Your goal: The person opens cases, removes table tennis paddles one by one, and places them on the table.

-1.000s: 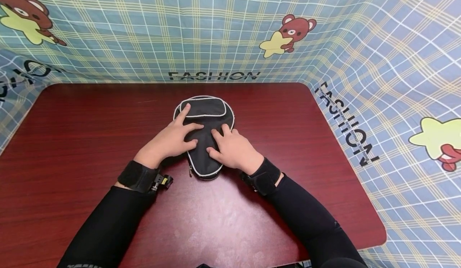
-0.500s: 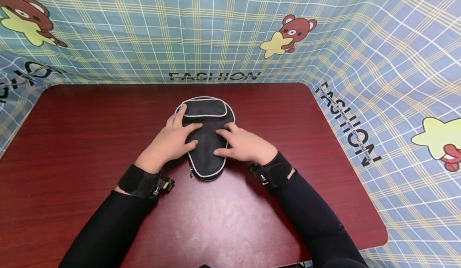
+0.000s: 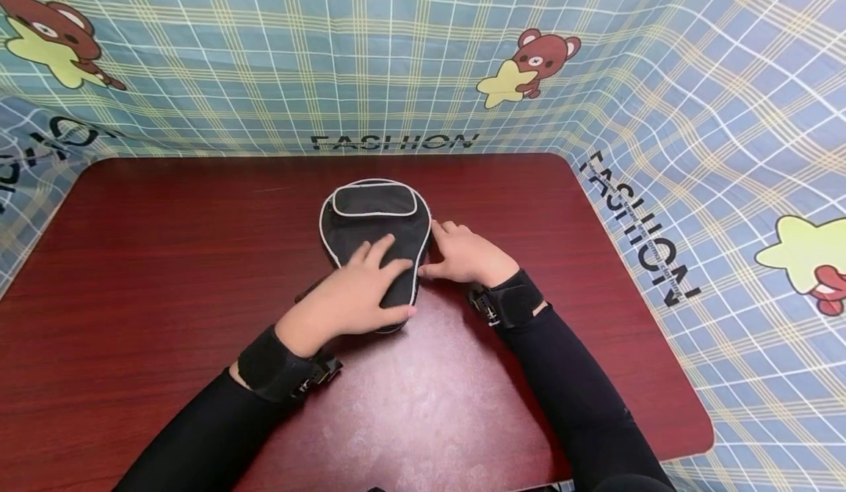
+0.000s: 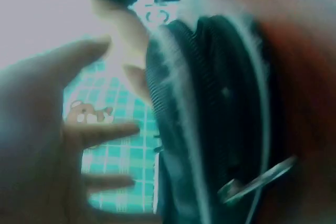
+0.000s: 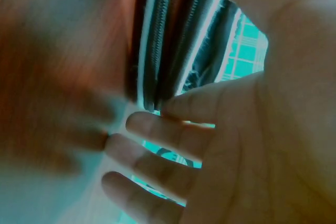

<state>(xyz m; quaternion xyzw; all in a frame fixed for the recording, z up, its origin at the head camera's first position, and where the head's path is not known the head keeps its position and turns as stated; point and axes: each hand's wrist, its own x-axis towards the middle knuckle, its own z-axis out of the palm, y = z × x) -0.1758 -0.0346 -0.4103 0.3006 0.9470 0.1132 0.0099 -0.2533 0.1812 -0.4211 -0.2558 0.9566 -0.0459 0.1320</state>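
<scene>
Currently: Glossy Red-Brown Wood-Grain Table (image 3: 165,242)

Black paddle-shaped fabric case (image 3: 377,232): flat, far half of table. Left hand (image 3: 346,297): spread wide over narrow end — contact unclear. Right hand (image 3: 465,254): thumb and fingers apart, at right edge. Silver metal zipper pull (image 4: 258,182): case side.

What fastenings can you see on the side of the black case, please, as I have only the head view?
Observer: The left wrist view shows a silvery zip pull on the black case.
Operator: Thank you; and what shows beside the right hand?
Observer: Two rows of zip teeth, standing apart, with a dark reddish strip between them.
Operator: My view partly hides that hand's fingers; how do they lie?
Observer: The right wrist view shows all four extended, with gaps between them.
</scene>
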